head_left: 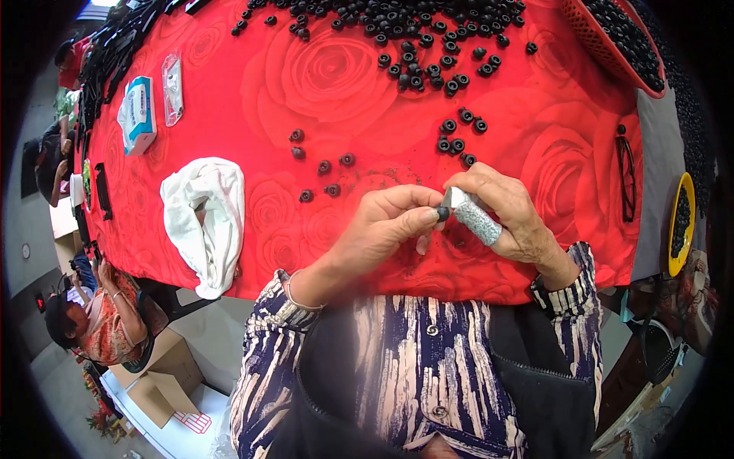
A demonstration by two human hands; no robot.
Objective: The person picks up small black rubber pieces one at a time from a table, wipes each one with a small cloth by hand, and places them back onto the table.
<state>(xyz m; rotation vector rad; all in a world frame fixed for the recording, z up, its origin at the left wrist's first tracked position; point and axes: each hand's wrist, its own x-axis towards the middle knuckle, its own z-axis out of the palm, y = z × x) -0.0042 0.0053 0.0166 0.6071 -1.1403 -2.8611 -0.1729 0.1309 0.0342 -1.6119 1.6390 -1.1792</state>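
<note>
Just above the near edge of the red rose-patterned cloth (336,73), both of my hands meet. My left hand (390,222) pinches a small round black part (443,214) between thumb and fingertips. My right hand (508,203) is closed around a short trimming knife (478,223) whose handle is wrapped in glittery silver. Its short blade end lies against or very close to the black part; I cannot tell which. Beyond my right fingers sit several loose black parts (457,145). Another scattered group of black parts (324,167) lies beyond my left hand.
A large pile of black parts (405,23) covers the far side. A red basket (604,42) of them stands far right. Black-framed glasses (627,176) and a yellow tray (673,260) are at right. Left are a white cloth (180,229) and a tissue pack (139,115). Other people sit leftward.
</note>
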